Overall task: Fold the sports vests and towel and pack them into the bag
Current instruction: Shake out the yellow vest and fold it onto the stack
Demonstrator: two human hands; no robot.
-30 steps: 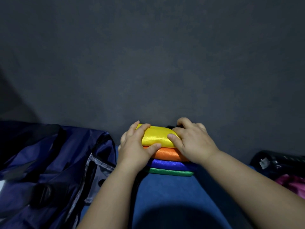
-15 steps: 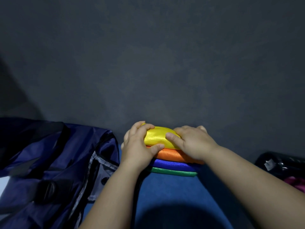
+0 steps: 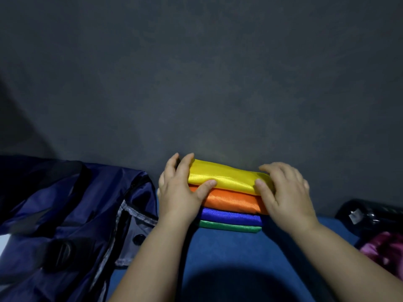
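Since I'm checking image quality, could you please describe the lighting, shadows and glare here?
Head view: dim overall, corners darkest; a round shadow covers the blue surface at the bottom; the yellow vest shows sheen; the bag is murky.

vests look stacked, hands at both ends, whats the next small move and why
Probably lower both grips to the green vest and lift the stack: left hand and right hand pinch just the yellow vest on top; navy bag lies alongside.
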